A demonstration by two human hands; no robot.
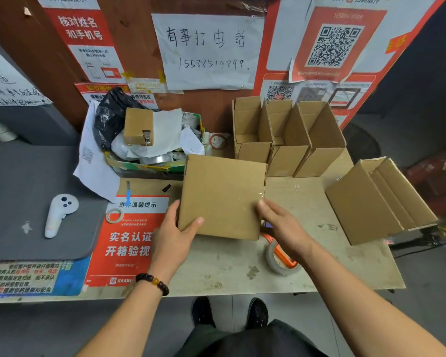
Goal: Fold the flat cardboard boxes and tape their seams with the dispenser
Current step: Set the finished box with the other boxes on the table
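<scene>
At the bottom centre of the frame, past the person's shoes, the table (242, 276) shows its near edge, and the bare strip along that edge is the widest open room. The left hand (174, 237) grips the lower left corner of the folded box (222, 197), thumb on top and fingers hidden under it. The right hand (281, 222) lies open with its fingertips on the box's right edge, where clear tape glints. The box sits at mid-frame, closed face up. Just below the right hand the tape dispenser (281, 256) lies on the table, orange frame and grey roll, hemming in that side. Left of the box, a red notice sheet (129, 240) lies flat with a small tape ring (114, 215) on it. Further left, a white controller (58, 215) rests on a grey mat (16, 202). At the right edge of the frame an open box (379, 202) overhangs the table corner. Behind, at upper right, three open boxes (286, 135) stand side by side, touching. At upper left of centre, a bin of scraps (144, 140) crowds the back, just beside the folded box's far edge.
</scene>
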